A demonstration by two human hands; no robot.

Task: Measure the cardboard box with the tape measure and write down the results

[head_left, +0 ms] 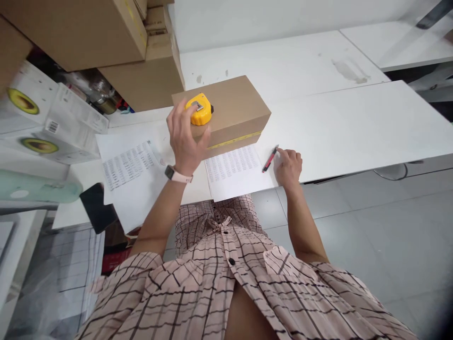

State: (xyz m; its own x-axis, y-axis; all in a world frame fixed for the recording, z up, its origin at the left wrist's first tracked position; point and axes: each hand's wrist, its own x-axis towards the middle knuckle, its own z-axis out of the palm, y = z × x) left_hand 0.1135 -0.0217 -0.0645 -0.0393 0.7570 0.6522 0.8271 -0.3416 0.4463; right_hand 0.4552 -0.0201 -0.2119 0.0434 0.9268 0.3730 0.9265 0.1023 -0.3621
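Note:
A yellow tape measure [200, 110] rests at the left end of the top of a brown cardboard box [233, 101]. My left hand [186, 134] is closed around the tape measure's left side, with a finger on its face and the thumb near the box's front edge. Along the box's front runs a yellow marked strip [235, 140]. My right hand [289, 166] lies on the table with curled fingers, its fingertips at the upper end of a red and black pen [270, 159]. Under the box's front edge and beside the pen is a printed sheet [233, 170].
Another printed sheet [130, 165] lies left of my left arm, beside a dark phone [98, 208]. Cardboard boxes [152, 71] are stacked at the back left, near white cartons with avocado pictures [71, 106]. A pale green cylinder [38, 185] sits at far left. The white table [336, 123] extends right.

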